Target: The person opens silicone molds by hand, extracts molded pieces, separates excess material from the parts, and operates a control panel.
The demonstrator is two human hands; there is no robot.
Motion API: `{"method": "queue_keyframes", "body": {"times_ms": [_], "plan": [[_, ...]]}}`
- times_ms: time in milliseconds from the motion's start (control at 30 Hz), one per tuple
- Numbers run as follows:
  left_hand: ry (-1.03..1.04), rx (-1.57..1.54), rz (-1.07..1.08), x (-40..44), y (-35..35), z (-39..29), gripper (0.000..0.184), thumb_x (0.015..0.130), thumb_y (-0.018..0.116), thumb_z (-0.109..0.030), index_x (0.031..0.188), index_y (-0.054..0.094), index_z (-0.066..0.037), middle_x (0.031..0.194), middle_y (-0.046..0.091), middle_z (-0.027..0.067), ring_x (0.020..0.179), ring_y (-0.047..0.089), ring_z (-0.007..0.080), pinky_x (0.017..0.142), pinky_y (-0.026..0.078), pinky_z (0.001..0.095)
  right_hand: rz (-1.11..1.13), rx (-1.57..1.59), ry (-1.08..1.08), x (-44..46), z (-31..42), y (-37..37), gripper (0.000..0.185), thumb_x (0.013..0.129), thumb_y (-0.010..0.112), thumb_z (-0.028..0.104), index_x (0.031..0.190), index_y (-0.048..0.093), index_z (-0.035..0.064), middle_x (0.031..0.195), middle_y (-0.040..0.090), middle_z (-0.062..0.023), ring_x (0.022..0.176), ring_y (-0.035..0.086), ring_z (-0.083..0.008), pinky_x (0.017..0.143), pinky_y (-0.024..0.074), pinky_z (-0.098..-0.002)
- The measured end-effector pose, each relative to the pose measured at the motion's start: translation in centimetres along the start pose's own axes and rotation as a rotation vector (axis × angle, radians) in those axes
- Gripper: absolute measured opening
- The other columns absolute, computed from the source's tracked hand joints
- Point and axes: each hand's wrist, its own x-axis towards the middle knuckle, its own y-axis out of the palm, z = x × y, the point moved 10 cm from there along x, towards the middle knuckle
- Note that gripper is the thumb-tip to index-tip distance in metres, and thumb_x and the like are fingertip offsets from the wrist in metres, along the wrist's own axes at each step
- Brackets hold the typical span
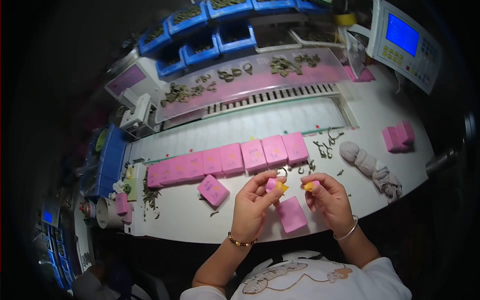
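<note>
My left hand (253, 202) is closed in a pinch above the white table, with a small pink and yellow piece (281, 187) at its fingertips. Facing it, my right hand (331, 200) is also pinched, with yellow and pink (309, 186) showing at its fingertips. Whether these bits are held or worn as finger covers I cannot tell. A plain pink block (292, 216) lies flat on the table between and below the hands. Left of my left hand, another pink block (213, 190) bears handwriting. Behind the hands runs a row of marked pink blocks (232, 158).
Dark curled pieces (325, 149) lie scattered on the white table (180, 220). A knotted grey cloth (371, 170) and pink blocks (398, 137) are at right. Farther back stand a clear tray (240, 95), blue bins (201, 47) and a display unit (405, 42).
</note>
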Motion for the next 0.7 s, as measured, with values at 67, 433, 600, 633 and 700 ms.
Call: {"method": "queue_keyframes", "body": {"times_ms": [67,433,600,633,700], "plan": [[0.001,-0.028,-0.031,-1.2,0.4,1.1,0.044,0.097,0.066,0.0,0.138,0.052,0.002,0.132,0.065,0.019,0.107,0.068,0.0192,0.086,0.058,0.0325,0.0,-0.027,-0.03,-0.2,-0.2,-0.3,0.026,0.105,0.06,0.015,0.125,0.067,-0.0011,0.094,0.065,-0.0026,0.079,0.06,-0.0069,0.068,0.0496,-0.0217],[0.141,0.012,-0.025,-3.3,1.5,2.3,0.034,0.092,0.066,0.011,0.123,0.057,0.001,0.119,0.066,0.0143,0.107,0.069,0.0217,0.095,0.06,0.0373,-0.052,-0.045,-0.113,-1.8,-0.7,-1.5,0.026,0.089,0.068,-0.009,0.113,0.064,0.0004,0.117,0.065,-0.0099,0.1,0.064,-0.0133,0.087,0.0557,-0.0265],[0.148,0.059,-0.017,-3.7,2.1,2.0,0.034,0.092,0.066,0.012,0.123,0.057,0.002,0.119,0.066,0.0141,0.106,0.07,0.021,0.094,0.061,0.0358,-0.025,-0.098,-0.17,-2.0,-0.1,-1.1,0.027,0.089,0.068,-0.01,0.113,0.064,0.0003,0.116,0.065,-0.0103,0.099,0.064,-0.0135,0.086,0.0563,-0.0256],[0.154,0.068,-0.011,-3.7,2.3,1.9,0.033,0.092,0.065,0.012,0.123,0.057,0.002,0.118,0.066,0.014,0.105,0.07,0.0208,0.094,0.061,0.0354,-0.023,-0.104,-0.17,-2.0,0.1,-0.9,0.026,0.089,0.068,-0.009,0.113,0.065,0.0003,0.114,0.065,-0.0102,0.098,0.064,-0.0134,0.085,0.0564,-0.0253],[0.173,0.095,-0.01,-3.7,2.5,1.5,0.033,0.093,0.065,0.011,0.124,0.057,0.003,0.118,0.066,0.0143,0.105,0.07,0.0204,0.093,0.061,0.0352,-0.004,-0.102,-0.138,-2.0,0.0,-0.9,0.025,0.091,0.068,-0.008,0.114,0.065,-0.0007,0.113,0.066,-0.009,0.098,0.065,-0.0129,0.085,0.0563,-0.0253]]}}
